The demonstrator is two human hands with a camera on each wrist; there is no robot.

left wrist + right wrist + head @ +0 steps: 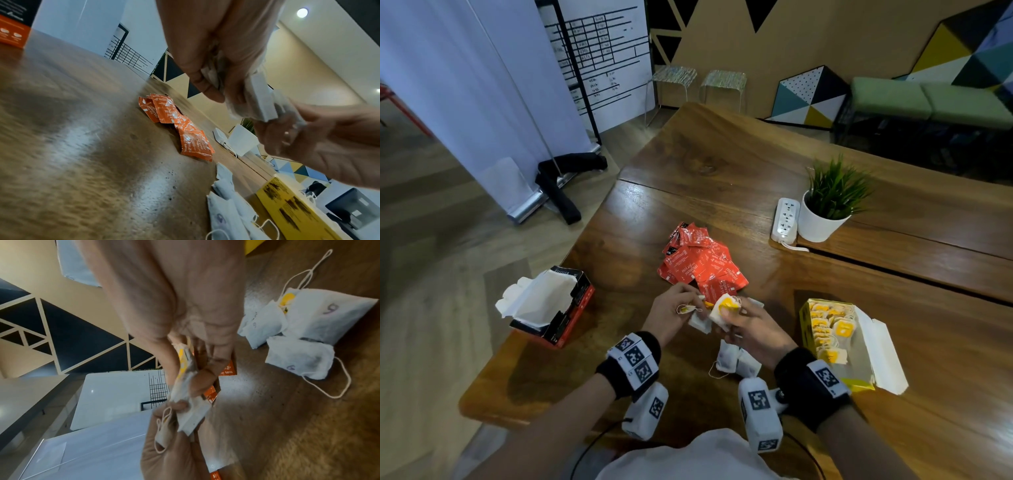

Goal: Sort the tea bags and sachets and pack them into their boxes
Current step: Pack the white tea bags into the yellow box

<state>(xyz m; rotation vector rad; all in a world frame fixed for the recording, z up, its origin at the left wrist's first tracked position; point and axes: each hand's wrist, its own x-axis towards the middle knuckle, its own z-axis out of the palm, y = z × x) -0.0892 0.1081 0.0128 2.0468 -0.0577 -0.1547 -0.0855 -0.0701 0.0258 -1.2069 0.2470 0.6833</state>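
Observation:
My two hands meet above the middle of the wooden table. My right hand grips a white tea bag with a yellow tag; the right wrist view shows it pinched between thumb and fingers. My left hand pinches the string and another white tea bag of the same bunch. Red sachets lie in a pile just beyond the hands. A few loose tea bags lie under my right wrist. The yellow box, open and holding tea bags, lies at right. The red and black box stands open at left.
A white potted plant and a power strip stand at the back right, beside a groove in the table. The table's left edge runs close to the red box. Stools and a bench stand beyond the far end.

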